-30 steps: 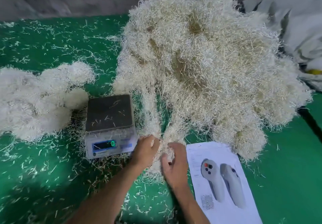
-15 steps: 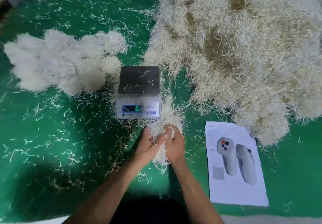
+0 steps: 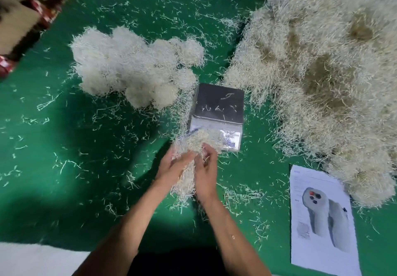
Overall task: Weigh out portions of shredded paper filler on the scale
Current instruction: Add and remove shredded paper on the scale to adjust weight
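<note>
**A:** Start at the fingers. What are they doing?

**B:** Both hands hold one clump of shredded paper [image 3: 194, 146] between them. The left hand [image 3: 175, 165] has its fingers curled up under the clump from the seven o'clock side; the right hand [image 3: 206, 171] presses in from five o'clock, fingers bent round the strands. A tail of shreds hangs down between the two palms.

**A:** And where is the clump against the scale?

**B:** In front of it, covering the display end of the scale [image 3: 217, 112], which sits at twelve o'clock from the hands. The dark weighing plate carries only a few stray strands (the readout is hidden behind the clump).

**A:** What lies around it?

**B:** At ten o'clock from the scale, a small heap of rounded white portions [image 3: 137, 65], its near edge just beside the scale. At two o'clock, the big loose pile [image 3: 322, 71], spreading well to the right. At four o'clock from the hands, a printed sheet [image 3: 322, 217] showing two grey handheld devices. Loose shreds are scattered all over the green table [image 3: 64, 146].
</note>
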Demonstrator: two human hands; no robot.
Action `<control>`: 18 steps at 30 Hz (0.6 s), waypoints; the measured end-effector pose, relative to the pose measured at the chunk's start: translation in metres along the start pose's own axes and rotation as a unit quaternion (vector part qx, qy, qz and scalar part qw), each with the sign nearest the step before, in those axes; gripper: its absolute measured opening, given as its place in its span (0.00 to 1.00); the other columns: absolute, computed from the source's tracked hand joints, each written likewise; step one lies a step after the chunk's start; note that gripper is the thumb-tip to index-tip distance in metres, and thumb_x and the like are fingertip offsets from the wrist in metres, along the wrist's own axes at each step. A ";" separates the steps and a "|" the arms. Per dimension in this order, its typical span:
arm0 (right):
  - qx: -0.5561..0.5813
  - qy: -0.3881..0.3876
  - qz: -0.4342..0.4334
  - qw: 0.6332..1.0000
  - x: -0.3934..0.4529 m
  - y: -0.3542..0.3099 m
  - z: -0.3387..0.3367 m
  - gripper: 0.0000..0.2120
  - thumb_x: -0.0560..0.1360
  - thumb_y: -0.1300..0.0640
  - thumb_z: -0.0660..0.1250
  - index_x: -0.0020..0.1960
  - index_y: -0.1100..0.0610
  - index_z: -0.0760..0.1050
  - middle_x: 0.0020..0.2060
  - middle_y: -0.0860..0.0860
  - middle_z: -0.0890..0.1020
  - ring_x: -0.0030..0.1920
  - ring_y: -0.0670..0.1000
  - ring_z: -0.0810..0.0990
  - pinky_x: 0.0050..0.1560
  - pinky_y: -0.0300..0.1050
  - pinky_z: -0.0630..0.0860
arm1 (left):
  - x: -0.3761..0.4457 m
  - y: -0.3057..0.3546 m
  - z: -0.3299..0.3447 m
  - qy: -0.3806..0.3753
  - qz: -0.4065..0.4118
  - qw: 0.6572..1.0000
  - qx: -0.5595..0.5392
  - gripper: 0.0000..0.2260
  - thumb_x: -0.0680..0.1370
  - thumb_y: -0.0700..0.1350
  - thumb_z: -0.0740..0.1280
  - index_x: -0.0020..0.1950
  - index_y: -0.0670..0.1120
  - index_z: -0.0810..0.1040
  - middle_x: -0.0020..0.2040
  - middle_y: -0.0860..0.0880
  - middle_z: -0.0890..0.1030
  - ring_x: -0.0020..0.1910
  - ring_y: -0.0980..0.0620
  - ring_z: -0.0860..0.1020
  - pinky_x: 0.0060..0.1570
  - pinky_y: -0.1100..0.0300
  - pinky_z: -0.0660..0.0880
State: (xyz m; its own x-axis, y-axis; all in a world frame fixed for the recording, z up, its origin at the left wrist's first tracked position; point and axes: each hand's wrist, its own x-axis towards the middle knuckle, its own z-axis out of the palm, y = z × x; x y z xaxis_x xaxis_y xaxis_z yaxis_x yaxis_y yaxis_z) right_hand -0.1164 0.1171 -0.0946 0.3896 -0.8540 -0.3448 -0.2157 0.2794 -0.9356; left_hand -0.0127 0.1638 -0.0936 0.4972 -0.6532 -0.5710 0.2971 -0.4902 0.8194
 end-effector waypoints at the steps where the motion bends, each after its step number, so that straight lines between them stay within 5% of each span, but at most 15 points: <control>1: 0.013 -0.024 0.005 1.000 0.004 -0.007 0.011 0.14 0.86 0.47 0.57 0.70 0.42 0.69 0.63 0.27 0.73 0.63 0.27 0.70 0.61 0.22 0.65 | 0.002 0.005 -0.010 0.006 -0.005 1.000 -0.012 0.54 0.63 0.70 0.78 0.81 0.57 0.55 0.69 0.70 0.71 0.65 0.63 0.66 0.64 0.58 0.60; 3: 0.006 -0.056 0.002 0.998 0.010 -0.018 0.027 0.16 0.86 0.46 0.54 0.68 0.47 0.74 0.56 0.34 0.80 0.54 0.31 0.76 0.65 0.34 0.69 | 0.011 0.015 -0.037 0.041 -0.022 0.998 -0.037 0.50 0.65 0.63 0.78 0.81 0.53 0.58 0.77 0.54 0.66 0.69 0.56 0.66 0.66 0.55 0.62; 5: -0.042 -0.039 -0.047 0.997 0.018 -0.030 0.036 0.17 0.87 0.50 0.56 0.61 0.58 0.80 0.40 0.49 0.82 0.40 0.42 0.78 0.55 0.48 0.78 | 0.019 0.031 -0.063 0.067 -0.047 0.994 -0.068 0.38 0.74 0.55 0.73 0.80 0.49 0.62 0.79 0.46 0.64 0.74 0.47 0.66 0.70 0.49 0.62; 6: -0.044 -0.027 -0.063 0.997 0.024 -0.034 0.039 0.15 0.86 0.51 0.58 0.59 0.58 0.80 0.40 0.55 0.81 0.37 0.48 0.78 0.46 0.53 0.79 | 0.023 0.038 -0.074 0.065 -0.053 0.994 -0.070 0.32 0.78 0.51 0.70 0.79 0.47 0.63 0.79 0.43 0.64 0.75 0.44 0.65 0.72 0.47 0.62; 9: -0.029 -0.017 -0.072 0.997 0.041 -0.050 0.046 0.17 0.84 0.44 0.61 0.66 0.54 0.74 0.43 0.55 0.81 0.37 0.48 0.77 0.38 0.45 0.78 | 0.026 0.045 -0.104 0.064 -0.135 0.983 -0.111 0.25 0.84 0.48 0.62 0.79 0.41 0.62 0.79 0.39 0.63 0.77 0.39 0.64 0.72 0.49 0.62; 11: -0.035 -0.049 -0.040 0.997 0.050 -0.060 0.055 0.28 0.82 0.36 0.58 0.77 0.48 0.64 0.46 0.49 0.81 0.41 0.48 0.77 0.42 0.42 0.78 | 0.019 0.038 -0.125 0.100 -0.209 0.967 -0.103 0.21 0.85 0.49 0.59 0.74 0.39 0.69 0.77 0.37 0.66 0.71 0.37 0.70 0.71 0.48 0.63; 12: -0.028 -0.073 -0.012 0.997 0.055 -0.064 0.061 0.32 0.80 0.31 0.56 0.80 0.44 0.59 0.56 0.49 0.81 0.50 0.48 0.79 0.52 0.45 0.79 | 0.016 0.032 -0.132 0.108 -0.221 0.965 -0.089 0.14 0.86 0.47 0.58 0.65 0.40 0.75 0.74 0.36 0.69 0.63 0.38 0.75 0.70 0.47 0.64; 14: 0.014 -0.114 0.056 0.992 0.065 -0.073 0.073 0.38 0.76 0.25 0.53 0.82 0.39 0.53 0.78 0.44 0.65 0.75 0.46 0.64 0.77 0.58 0.60 | 0.017 0.025 -0.140 0.125 -0.215 0.966 -0.073 0.12 0.86 0.41 0.57 0.45 0.44 0.73 0.61 0.38 0.75 0.42 0.47 0.74 0.59 0.50 0.73; 15: 0.041 -0.132 0.090 0.986 0.069 -0.077 0.080 0.41 0.74 0.23 0.55 0.81 0.39 0.54 0.80 0.43 0.59 0.79 0.47 0.57 0.78 0.61 0.52 | 0.015 0.028 -0.141 0.135 -0.210 0.965 -0.083 0.14 0.86 0.40 0.56 0.41 0.44 0.70 0.56 0.39 0.75 0.39 0.49 0.72 0.51 0.54 0.74; 16: 0.051 -0.137 0.110 0.983 0.071 -0.080 0.086 0.43 0.72 0.22 0.58 0.81 0.41 0.57 0.80 0.43 0.60 0.79 0.49 0.58 0.78 0.63 0.51 | 0.012 0.030 -0.143 0.133 -0.208 0.966 -0.082 0.14 0.86 0.38 0.55 0.41 0.43 0.70 0.57 0.37 0.74 0.42 0.46 0.74 0.47 0.57 0.73; 18: 0.031 -0.104 0.091 0.990 0.073 -0.082 0.094 0.35 0.71 0.26 0.67 0.71 0.45 0.75 0.68 0.41 0.78 0.67 0.42 0.76 0.74 0.58 0.64 | 0.011 0.033 -0.146 0.147 -0.224 0.962 -0.051 0.13 0.86 0.35 0.52 0.53 0.35 0.75 0.70 0.34 0.70 0.63 0.36 0.74 0.60 0.53 0.72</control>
State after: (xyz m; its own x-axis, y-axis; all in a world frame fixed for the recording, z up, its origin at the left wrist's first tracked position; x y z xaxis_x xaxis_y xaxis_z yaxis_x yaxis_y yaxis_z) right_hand 0.0139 0.0726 -0.0500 0.5269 -0.6800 -0.5098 -0.2470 0.4514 -0.8574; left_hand 0.1214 0.2246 -0.0657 0.5058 -0.1914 -0.8411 0.6056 -0.6156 0.5043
